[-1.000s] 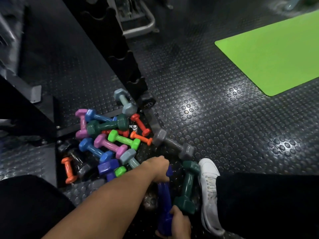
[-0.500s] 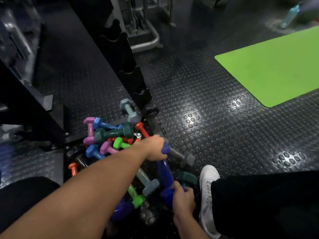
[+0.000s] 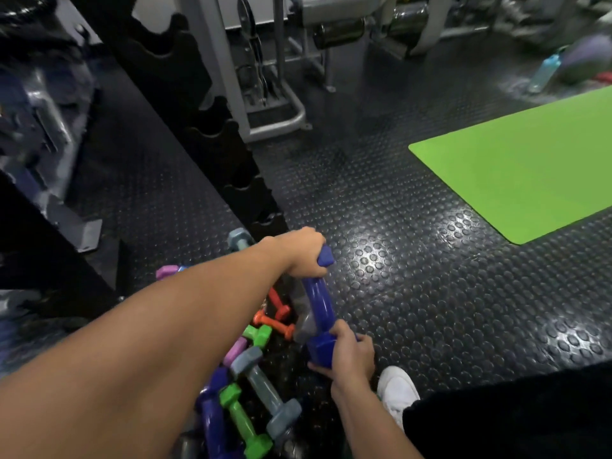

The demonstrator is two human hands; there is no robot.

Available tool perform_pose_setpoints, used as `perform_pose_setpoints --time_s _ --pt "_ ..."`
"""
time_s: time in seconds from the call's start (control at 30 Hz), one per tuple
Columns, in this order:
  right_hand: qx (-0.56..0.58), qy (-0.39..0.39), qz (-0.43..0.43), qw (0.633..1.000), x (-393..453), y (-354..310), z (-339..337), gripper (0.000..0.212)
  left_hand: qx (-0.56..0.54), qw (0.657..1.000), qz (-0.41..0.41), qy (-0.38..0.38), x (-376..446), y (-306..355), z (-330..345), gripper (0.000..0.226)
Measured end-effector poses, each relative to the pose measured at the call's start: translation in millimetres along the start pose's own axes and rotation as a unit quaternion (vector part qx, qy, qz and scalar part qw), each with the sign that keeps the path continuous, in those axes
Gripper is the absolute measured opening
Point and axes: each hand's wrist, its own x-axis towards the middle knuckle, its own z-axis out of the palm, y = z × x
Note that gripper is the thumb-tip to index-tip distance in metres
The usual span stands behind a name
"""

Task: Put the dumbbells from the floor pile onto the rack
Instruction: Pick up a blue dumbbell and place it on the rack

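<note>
A green mat [image 3: 526,160] lies on the studded black floor [image 3: 414,293], near a blue bottle [image 3: 544,72].

Left hand [image 3: 299,256] stretched forward, grip curled closed, right hand [image 3: 351,354] nearer, seemingly clenched likewise

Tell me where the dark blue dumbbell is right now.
The dark blue dumbbell sits centre-frame in the head view, gripped by the left hand at its far end and the right hand at its near end.

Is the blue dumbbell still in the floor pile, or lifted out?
Lifted out. The blue dumbbell is gripped at both ends, left hand on the far head, right hand on the near one, above the pile.
</note>
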Motion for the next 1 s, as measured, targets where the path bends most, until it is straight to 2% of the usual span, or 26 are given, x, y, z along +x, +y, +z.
perform_pose_setpoints --time_s 0.17,0.27,0.37,0.47,0.63,0.8,1.0 --pt "0.022 -0.018 -0.003 1.000 17 -29 22 0.028 0.020 1.000 -0.001 0.013 24 -15 -30 0.043" --pt "0.028 -0.021 -0.014 0.999 24 -46 39 0.043 0.033 0.999 0.001 0.024 38 -25 -50 0.045" --pt "0.034 -0.044 -0.016 0.998 34 -67 52 0.032 0.037 0.999 -0.005 0.019 52 -35 -71 0.038" --pt "0.042 -0.066 -0.003 0.997 51 -83 69 0.027 0.037 0.999 -0.024 0.011 69 -50 -90 0.041" --pt "0.061 -0.094 -0.014 0.994 70 -103 101 0.035 0.066 0.997 -0.046 0.009 96 -73 -112 0.054" --pt "0.075 -0.127 -0.015 0.989 88 -119 132 0.046 0.073 0.995 -0.072 -0.016 123 -100 -126 0.052" --pt "0.094 -0.160 0.007 0.983 102 -130 166 0.045 0.103 0.987 -0.111 -0.052 148 -126 -141 0.051"
